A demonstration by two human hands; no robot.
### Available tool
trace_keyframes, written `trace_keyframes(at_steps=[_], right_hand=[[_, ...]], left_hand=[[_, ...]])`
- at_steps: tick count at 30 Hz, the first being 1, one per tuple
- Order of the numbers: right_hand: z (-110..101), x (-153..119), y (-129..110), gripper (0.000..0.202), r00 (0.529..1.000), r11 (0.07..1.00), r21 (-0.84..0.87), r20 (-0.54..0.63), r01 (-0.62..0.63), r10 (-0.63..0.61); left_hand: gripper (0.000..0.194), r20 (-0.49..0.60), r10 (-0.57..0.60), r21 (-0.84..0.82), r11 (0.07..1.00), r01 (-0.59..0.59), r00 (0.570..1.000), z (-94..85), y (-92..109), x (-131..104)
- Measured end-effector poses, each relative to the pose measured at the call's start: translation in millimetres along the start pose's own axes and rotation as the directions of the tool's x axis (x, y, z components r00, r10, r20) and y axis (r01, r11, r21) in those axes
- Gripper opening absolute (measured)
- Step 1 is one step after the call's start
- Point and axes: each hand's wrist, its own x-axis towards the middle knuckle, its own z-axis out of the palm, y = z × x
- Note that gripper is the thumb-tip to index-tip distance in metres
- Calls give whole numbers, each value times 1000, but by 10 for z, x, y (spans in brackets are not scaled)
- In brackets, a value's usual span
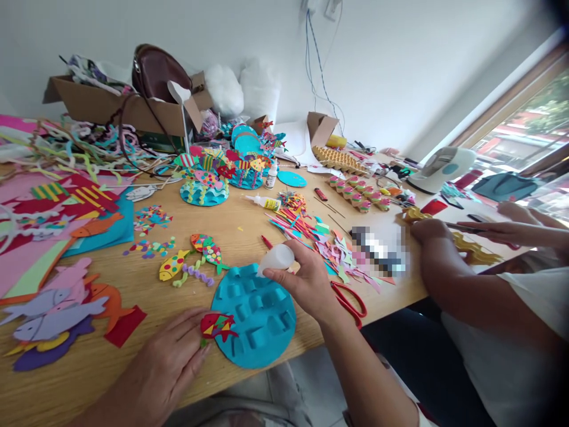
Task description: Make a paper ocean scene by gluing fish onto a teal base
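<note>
My right hand (304,279) is closed round a whitish translucent squeeze bottle (278,258), tilted over the far edge of a round blue disc (255,350). Rows of raised blue paper loops stand on the disc. At the disc's left edge, my left hand (178,347) pinches a small red paper fish (217,325) with coloured patches; a bit of green shows below it. Beyond the disc lie a yellow paper fish (173,265) and a multicoloured paper fish (207,249), with curly green and purple strips beside them. The bottle's tip is hidden.
Red-handled scissors (351,302) lie right of my right hand. Paper fish cutouts (57,317) are piled at the left. Paper scraps (340,252), a glue bottle (264,203) and a finished blue fish piece (204,194) lie farther back. Another person's arm (444,261) reaches in from the right.
</note>
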Motion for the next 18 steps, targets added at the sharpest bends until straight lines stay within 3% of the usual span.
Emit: trace_keyframes(at_steps=[18], right_hand=[[-2,-7,-33,32,999,998,-38,-26,44,-45]], left_hand=[[30,-10,17,25,1000,-17,1000,20,-25,-17]])
